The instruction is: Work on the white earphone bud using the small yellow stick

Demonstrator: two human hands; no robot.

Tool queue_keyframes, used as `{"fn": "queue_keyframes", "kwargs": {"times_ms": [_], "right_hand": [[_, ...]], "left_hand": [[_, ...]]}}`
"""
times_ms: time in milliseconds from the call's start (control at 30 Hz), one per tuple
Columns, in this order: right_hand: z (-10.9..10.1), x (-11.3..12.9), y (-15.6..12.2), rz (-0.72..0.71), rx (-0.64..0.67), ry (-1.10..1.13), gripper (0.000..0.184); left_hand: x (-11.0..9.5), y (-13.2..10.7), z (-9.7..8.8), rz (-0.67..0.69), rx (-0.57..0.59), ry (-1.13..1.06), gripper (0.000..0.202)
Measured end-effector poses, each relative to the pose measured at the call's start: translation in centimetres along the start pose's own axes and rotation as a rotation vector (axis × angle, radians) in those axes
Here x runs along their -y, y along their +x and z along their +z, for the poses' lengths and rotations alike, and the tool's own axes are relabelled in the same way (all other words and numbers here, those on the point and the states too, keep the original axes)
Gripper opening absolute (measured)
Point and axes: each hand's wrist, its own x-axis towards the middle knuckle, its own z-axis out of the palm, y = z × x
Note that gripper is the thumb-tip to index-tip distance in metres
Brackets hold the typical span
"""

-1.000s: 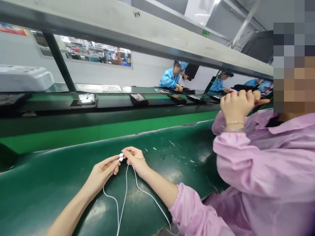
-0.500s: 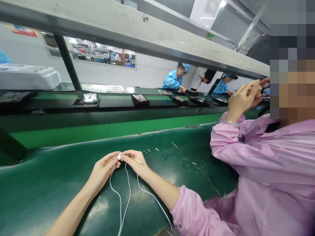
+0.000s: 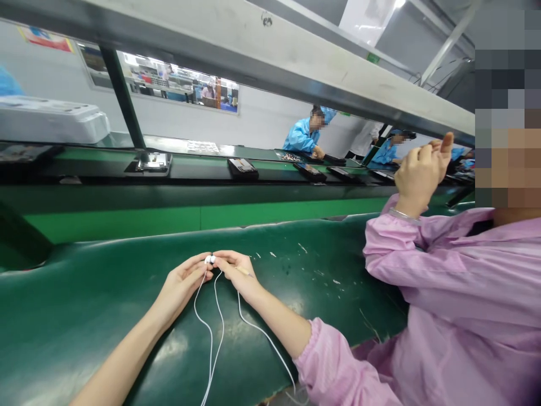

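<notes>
Centrally, on the green mat: white earbuds, pinched together between the fingertips of left hand and right hand; their white cables trail toward the near edge. Right: co-worker's raised hand, pink sleeve.

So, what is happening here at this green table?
The person pinches a pair of white earbuds between the left hand and the right hand, just above the green mat. Their white cables hang down toward the person. On the right, a co-worker in a pink coat holds a hand raised.
</notes>
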Motion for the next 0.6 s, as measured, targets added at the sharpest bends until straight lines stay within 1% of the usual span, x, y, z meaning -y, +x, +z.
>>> {"fn": "queue_keyframes", "kwargs": {"times_ms": [133, 267, 433, 600], "right_hand": [[-0.1, -0.1, 0.0, 0.017, 0.016, -0.026, 0.05], [-0.1, -0.5, 0.1, 0.014, 0.002, -0.048, 0.057], [0.0, -0.3, -0.1, -0.019, -0.049, -0.099, 0.055], [0.2, 0.5, 0.1, -0.005, -0.077, -0.119, 0.059]], "left_hand": [[0.2, 0.1, 0.0, 0.026, -0.006, 0.037, 0.067], [0.5, 0.3, -0.2, 0.051, -0.019, 0.055, 0.065], [0.9, 0.5, -0.6, 0.069, 0.026, 0.094, 0.061], [1.2, 0.8, -0.5, 0.097, 0.075, 0.072, 0.055]]}}
